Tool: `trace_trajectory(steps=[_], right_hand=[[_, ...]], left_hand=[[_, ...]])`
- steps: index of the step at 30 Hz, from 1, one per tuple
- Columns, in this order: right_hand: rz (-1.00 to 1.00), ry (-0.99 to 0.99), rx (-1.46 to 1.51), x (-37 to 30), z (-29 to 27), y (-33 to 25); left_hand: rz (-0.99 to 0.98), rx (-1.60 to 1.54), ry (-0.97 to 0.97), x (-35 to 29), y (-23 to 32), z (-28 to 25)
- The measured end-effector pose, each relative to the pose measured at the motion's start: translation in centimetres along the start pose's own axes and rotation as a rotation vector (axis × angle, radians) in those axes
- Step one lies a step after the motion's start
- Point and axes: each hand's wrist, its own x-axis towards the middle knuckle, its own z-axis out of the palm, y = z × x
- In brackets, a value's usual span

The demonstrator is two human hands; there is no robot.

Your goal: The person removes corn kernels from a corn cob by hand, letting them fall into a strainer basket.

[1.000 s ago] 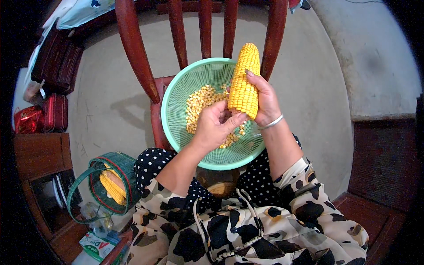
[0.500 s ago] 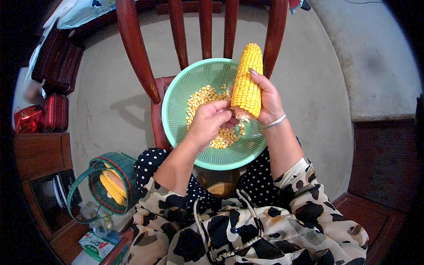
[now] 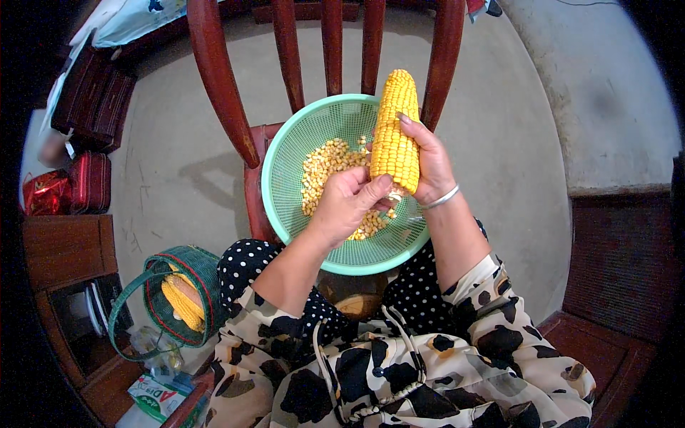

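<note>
A yellow corn cob stands tilted over a light green mesh colander. My right hand is wrapped round its right side, the thumb lying across the kernels; a silver bangle circles that wrist. At the cob's lower end, my left hand grips with its thumb pressed on the bottom rows of kernels. Its other fingertips are partly hidden beneath the cob. Loose corn kernels are spread over the colander's bottom, some covered by my left hand.
The colander rests on a dark red wooden chair with a slatted back. To my left, a green woven basket holds more corn cobs. Wooden furniture lines the left side, and a red case sits there.
My left thumb has moved up from below the cob onto its lowest kernels. The cob has shifted slightly left in my right hand, and its bare end is now mostly covered.
</note>
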Motion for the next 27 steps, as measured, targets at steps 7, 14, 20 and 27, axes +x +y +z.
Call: trace_trajectory(steps=[7, 14, 20, 27], right_hand=[[0.005, -0.014, -0.003, -0.1, 0.1, -0.1], [0.000, -0.020, -0.030, 0.1, -0.1, 0.2], [0.049, -0.029, 0.054, 0.2, -0.1, 0.1], [0.042, 0.032, 0.070, 0.0, 0.5, 0.0]], left_hand=[[0.050, -0.005, 0.019, 0.0, 0.1, 0.4], [0.042, -0.020, 0.033, -0.1, 0.0, 0.3], [0.082, -0.069, 0.041, -0.3, 0.2, 0.5], [-0.125, 0.022, 0.044, -0.2, 1.5, -0.3]])
